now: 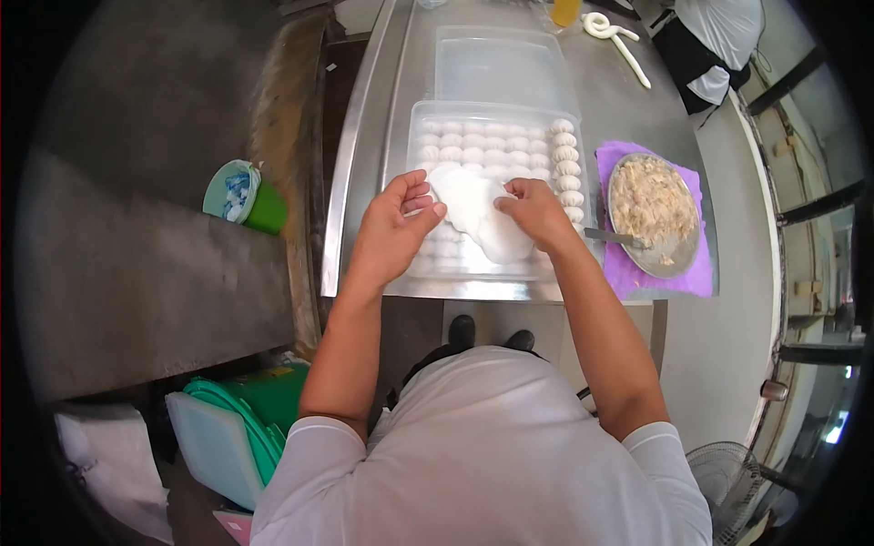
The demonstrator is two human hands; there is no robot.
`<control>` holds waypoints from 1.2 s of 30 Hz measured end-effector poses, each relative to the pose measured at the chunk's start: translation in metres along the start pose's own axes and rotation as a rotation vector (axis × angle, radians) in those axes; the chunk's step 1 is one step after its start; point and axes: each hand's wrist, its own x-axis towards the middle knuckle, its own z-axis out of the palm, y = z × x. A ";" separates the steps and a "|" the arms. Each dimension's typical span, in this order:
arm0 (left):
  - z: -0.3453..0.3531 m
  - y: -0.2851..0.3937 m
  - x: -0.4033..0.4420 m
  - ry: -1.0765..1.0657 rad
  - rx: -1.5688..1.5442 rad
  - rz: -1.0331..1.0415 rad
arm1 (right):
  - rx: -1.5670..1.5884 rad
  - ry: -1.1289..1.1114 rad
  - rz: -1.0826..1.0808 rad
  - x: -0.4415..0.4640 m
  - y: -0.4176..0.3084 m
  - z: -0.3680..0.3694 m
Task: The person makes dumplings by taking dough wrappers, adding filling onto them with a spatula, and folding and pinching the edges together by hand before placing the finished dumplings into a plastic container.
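Thin white dough wrappers (478, 211), seemingly several overlapping rounds, hang between my hands over a clear plastic tray (415, 136). My left hand (393, 227) has the wrappers' left edge between thumb and fingers. At the opposite edge, my right hand (535, 215) pinches with thumb and forefinger. Rows of white pleated dumplings (492, 144) fill much of the tray under the dough, and a column of them (566, 168) runs along its right side. The wrappers hide the dumplings in the middle.
To the right, an oval metal dish (678, 259) of pale filling (651, 196) with a spatula (614, 238) rests on a purple cloth (619, 273). Behind the tray lies another clear container (501, 68). A dough rope (628, 59) and a person (719, 41) are at far right; a green bin (266, 207) stands left.
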 end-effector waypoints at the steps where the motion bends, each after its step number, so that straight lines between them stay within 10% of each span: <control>1: 0.005 -0.007 -0.001 0.012 -0.100 -0.021 | 0.184 -0.040 -0.031 -0.005 -0.007 -0.003; 10: 0.026 -0.021 -0.004 0.121 -0.690 -0.325 | 0.625 -0.427 -0.161 -0.034 -0.048 -0.051; 15: 0.009 -0.013 0.022 -0.446 -0.465 0.201 | 0.425 -0.646 -0.274 -0.035 -0.061 -0.070; 18: 0.015 -0.015 0.025 -0.625 -0.426 -0.109 | 0.354 -0.569 -0.287 -0.030 -0.062 -0.063; 24: 0.025 -0.014 0.019 -0.339 -0.653 -0.200 | 0.037 0.032 -0.392 -0.041 -0.051 -0.052; 36: 0.028 -0.013 0.011 -0.322 -0.417 -0.141 | 0.267 -0.109 -0.260 -0.056 -0.036 -0.016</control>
